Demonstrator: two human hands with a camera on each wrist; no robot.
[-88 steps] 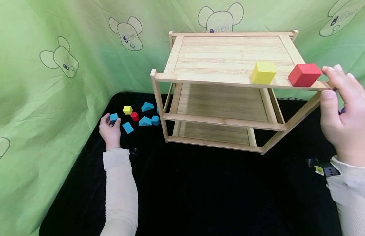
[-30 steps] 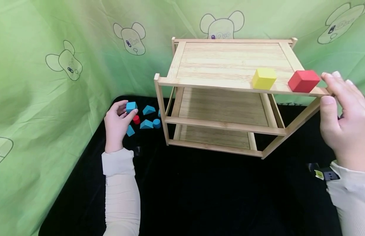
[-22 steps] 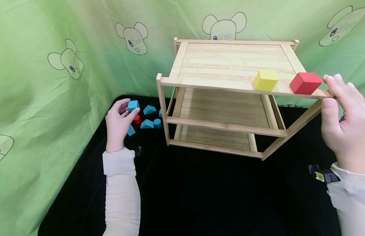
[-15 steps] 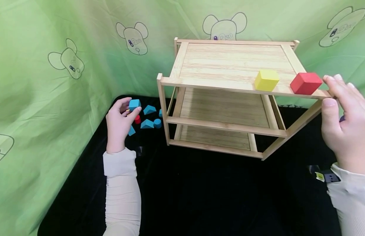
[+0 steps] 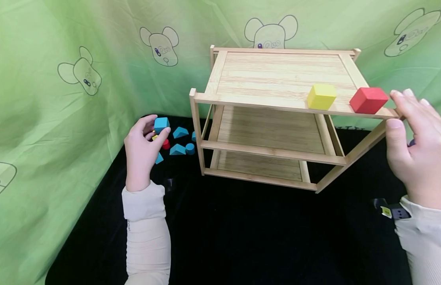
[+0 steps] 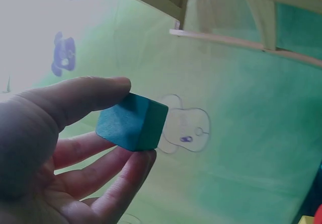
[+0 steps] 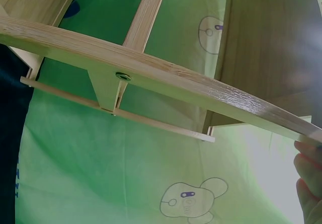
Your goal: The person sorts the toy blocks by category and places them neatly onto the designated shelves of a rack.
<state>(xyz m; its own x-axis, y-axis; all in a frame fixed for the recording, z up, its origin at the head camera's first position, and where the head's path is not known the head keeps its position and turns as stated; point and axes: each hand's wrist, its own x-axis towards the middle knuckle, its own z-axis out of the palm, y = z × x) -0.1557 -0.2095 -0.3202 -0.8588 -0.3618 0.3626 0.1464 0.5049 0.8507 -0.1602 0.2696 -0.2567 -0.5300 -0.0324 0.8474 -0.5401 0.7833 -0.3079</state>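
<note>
My left hand pinches a small blue cube between thumb and fingertips, held up above several blocks on the black cloth. In the left wrist view the blue cube is tilted, with the green curtain behind it. My right hand grips the front right corner of the wooden shelf. In the right wrist view only some fingers show, at the rail's end. On the shelf's top board, near that hand, a red cube and a yellow cube stand at the front edge.
Blue triangular blocks, a blue cylinder and a red cylinder lie left of the shelf. A yellow block is partly hidden by my left hand. Green curtain surrounds the shelf at the back and left.
My left hand has raised the blue cube from the cloth and brought it slightly right, then held it nearly still. My right hand stays at the shelf corner.
</note>
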